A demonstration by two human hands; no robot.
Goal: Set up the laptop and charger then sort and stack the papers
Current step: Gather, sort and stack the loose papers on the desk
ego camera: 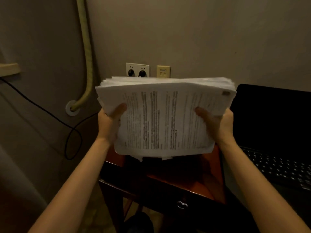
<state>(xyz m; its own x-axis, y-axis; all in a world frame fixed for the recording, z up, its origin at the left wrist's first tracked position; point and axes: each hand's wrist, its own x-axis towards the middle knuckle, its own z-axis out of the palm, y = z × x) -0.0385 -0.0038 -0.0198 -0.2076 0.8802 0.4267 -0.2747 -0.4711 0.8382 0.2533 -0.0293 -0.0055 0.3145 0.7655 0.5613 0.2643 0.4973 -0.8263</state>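
White paper stack [165, 118] held in air above wooden desk [176, 179]; left hand [109, 121] grips left edge, right hand [217, 125] grips right edge, thumbs on top; open laptop [276, 140] at right

left hand [109, 121] gripping, thumb on top | right hand [218, 123] gripping, thumb on top | both arms outstretched

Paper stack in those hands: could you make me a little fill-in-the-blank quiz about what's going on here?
1. The paper stack is held by ____ hands, the left hand and the right hand.
2. The laptop stands open to the ____ of the stack.
3. The wall outlet has ____ black plugs in it.

Answers: two; right; two
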